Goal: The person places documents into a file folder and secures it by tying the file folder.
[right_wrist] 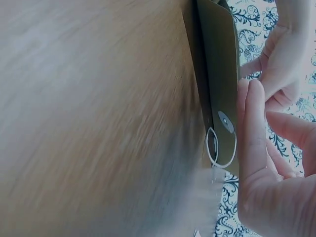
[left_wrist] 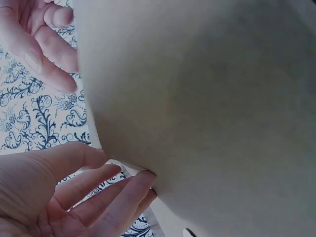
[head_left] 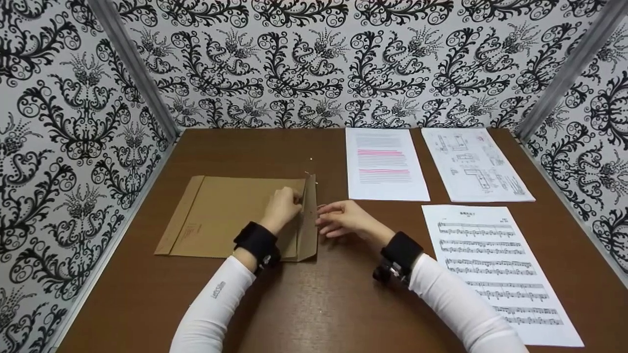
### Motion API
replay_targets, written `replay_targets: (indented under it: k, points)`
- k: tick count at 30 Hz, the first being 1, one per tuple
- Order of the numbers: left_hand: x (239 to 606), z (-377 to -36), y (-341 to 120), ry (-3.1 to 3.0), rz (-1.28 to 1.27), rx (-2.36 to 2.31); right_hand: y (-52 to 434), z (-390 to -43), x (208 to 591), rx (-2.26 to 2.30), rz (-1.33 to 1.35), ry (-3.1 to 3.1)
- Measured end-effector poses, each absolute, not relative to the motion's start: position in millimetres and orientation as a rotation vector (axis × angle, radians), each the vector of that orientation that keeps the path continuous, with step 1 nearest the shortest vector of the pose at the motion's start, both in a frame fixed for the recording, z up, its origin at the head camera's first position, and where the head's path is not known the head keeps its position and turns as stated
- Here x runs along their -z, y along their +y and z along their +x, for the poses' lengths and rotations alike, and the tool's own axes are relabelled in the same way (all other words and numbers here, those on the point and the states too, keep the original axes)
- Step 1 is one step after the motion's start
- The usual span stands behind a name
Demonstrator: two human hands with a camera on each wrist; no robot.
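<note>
On the left part of the brown table (head_left: 314, 304) lies a big tan paper envelope (head_left: 240, 211), with its mouth facing right and its flap (head_left: 309, 225) standing up. The left hand (head_left: 284, 208) is at the mouth, and its thumb and fingers pinch the paper edge there. The right hand (head_left: 351, 219) is just outside the flap. Its fingers are loose and nearly straight, and they touch the flap but do not grip it. On the outside of the flap there is a small round button (right_wrist: 225, 121), and a loop of white string (right_wrist: 208, 150) hangs by it

On the right side of the table lie 3 sheets. At the back is a page with pink lines (head_left: 385, 162), and just beside it is a page of drawings (head_left: 473, 166). Nearer the person is a music sheet (head_left: 510, 274), partly under the right white sleeve (head_left: 456, 299). Both wrists wear black bands. The walls (head_left: 314, 63) have black curly shapes on white
</note>
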State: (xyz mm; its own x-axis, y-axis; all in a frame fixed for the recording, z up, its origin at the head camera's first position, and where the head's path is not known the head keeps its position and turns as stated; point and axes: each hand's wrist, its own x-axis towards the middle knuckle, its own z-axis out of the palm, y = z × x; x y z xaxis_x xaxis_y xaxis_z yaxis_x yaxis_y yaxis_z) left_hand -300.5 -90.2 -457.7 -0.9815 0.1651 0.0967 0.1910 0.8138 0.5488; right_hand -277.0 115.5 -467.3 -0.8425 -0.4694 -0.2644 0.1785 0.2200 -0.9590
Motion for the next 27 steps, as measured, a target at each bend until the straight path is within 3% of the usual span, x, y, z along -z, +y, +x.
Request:
replay_targets:
  k: [12, 27]
  points:
    - [460.1, -287.5, -87.5, -2.971, -0.339, 0.924, 135.4, -270.6, 460.7, 1.714, -0.249, 1.954]
    - [449.6, -236.8, -72.1, -2.844, -0.481, 0.807, 188.0, -253.4, 448.3, 1.654, -0.271, 2.037]
